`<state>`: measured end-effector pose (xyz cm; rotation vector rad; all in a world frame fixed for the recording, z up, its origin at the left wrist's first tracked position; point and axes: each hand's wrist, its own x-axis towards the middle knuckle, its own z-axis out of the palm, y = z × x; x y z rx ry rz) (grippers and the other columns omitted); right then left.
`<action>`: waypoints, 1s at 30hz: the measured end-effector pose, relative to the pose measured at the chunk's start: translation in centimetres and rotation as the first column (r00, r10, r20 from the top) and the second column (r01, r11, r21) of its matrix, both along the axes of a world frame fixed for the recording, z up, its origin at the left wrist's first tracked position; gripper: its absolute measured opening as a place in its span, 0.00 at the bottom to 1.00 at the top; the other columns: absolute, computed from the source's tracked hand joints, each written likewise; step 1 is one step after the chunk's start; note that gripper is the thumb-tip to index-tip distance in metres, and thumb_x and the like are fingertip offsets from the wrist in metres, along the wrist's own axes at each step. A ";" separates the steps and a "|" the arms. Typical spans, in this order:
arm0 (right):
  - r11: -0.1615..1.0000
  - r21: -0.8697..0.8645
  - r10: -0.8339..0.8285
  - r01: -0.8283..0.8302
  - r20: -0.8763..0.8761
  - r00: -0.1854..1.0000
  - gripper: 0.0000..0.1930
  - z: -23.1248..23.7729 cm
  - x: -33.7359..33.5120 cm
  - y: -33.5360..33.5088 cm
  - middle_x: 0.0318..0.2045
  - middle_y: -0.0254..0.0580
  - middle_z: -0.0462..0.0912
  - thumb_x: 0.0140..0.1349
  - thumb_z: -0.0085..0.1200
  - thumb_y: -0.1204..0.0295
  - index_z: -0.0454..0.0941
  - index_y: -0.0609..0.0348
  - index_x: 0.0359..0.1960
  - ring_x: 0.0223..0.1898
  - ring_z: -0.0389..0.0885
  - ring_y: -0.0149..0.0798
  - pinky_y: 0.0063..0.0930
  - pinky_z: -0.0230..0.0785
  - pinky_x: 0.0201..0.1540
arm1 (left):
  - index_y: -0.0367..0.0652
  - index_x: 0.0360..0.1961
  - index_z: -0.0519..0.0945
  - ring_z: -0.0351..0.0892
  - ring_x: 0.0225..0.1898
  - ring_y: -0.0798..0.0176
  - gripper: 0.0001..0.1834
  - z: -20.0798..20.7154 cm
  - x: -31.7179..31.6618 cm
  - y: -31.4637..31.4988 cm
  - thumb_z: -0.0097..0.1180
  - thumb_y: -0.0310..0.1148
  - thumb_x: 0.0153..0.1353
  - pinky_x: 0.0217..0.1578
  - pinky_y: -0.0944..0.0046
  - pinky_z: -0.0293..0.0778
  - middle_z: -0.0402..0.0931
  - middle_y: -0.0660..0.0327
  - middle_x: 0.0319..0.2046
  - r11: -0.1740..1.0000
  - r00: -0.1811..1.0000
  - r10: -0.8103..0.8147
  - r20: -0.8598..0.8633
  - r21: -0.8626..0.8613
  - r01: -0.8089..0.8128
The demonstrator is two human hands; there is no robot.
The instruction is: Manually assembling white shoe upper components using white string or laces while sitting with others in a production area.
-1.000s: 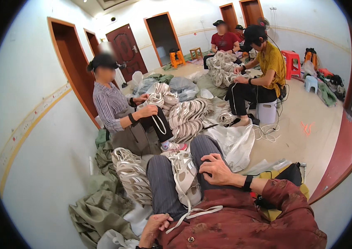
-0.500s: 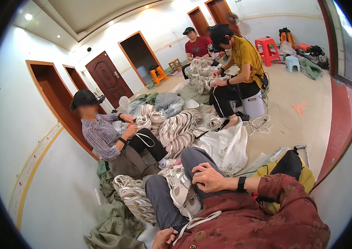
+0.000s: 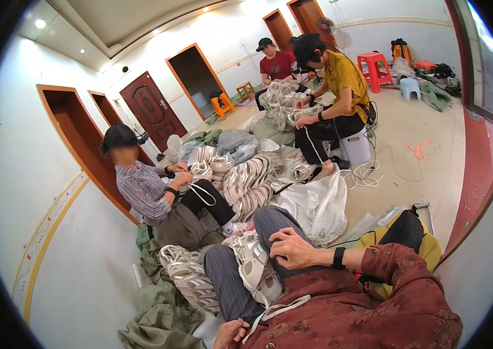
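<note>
One slack lace (image 3: 267, 316) is best kept untwisted, whether the left hand (image 3: 232, 334) pinches it unclear, the right hand's (image 3: 291, 249) fingers loosely curled.

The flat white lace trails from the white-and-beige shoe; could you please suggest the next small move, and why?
Perhaps bring the right hand to the lace: that hand rests empty on the grey striped trouser leg, while the lace trails from the shoe onto the dark red patterned shirt.
</note>
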<state>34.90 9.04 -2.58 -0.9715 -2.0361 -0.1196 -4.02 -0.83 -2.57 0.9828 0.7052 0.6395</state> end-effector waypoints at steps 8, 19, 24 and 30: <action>1.000 -0.018 -0.011 0.012 0.029 1.000 0.06 0.1 0.0 -0.1 0.34 0.34 0.85 0.50 0.59 0.73 0.84 0.53 0.31 0.56 0.76 0.42 0.45 0.58 0.64 | 0.42 0.60 0.75 0.74 0.43 0.62 0.19 1.7 1.1 -2.0 0.50 0.19 0.69 0.51 0.62 0.71 0.77 0.57 0.48 0.794 0.866 0.223 -0.447 0.599 0.105; 0.999 -0.041 -0.008 0.010 0.037 0.999 0.06 0.7 0.3 -0.5 0.35 0.32 0.85 0.49 0.58 0.75 0.84 0.55 0.30 0.56 0.76 0.41 0.46 0.58 0.64 | 0.36 0.35 0.85 0.63 0.13 0.77 0.16 -0.5 1.7 2.1 0.57 0.40 0.71 0.16 0.75 0.58 0.76 0.66 0.17 0.978 0.922 0.123 -0.367 -0.113 -0.175; 0.999 -0.046 -0.021 0.023 0.059 0.998 0.06 0.9 0.0 -0.4 0.36 0.31 0.85 0.50 0.58 0.74 0.84 0.55 0.30 0.57 0.76 0.42 0.47 0.57 0.65 | 0.36 0.35 0.85 0.64 0.13 0.77 0.16 -1.0 1.3 1.9 0.57 0.40 0.71 0.16 0.76 0.58 0.76 0.66 0.17 0.974 0.944 0.136 -0.299 -0.135 -0.183; 0.999 -0.043 -0.025 0.027 0.057 0.998 0.06 1.1 -0.2 -0.4 0.35 0.31 0.85 0.49 0.58 0.74 0.84 0.54 0.30 0.57 0.76 0.43 0.47 0.58 0.64 | 0.35 0.34 0.85 0.65 0.13 0.77 0.17 -1.0 1.1 1.9 0.57 0.40 0.70 0.16 0.77 0.58 0.76 0.66 0.17 0.975 0.946 0.147 -0.290 -0.118 -0.187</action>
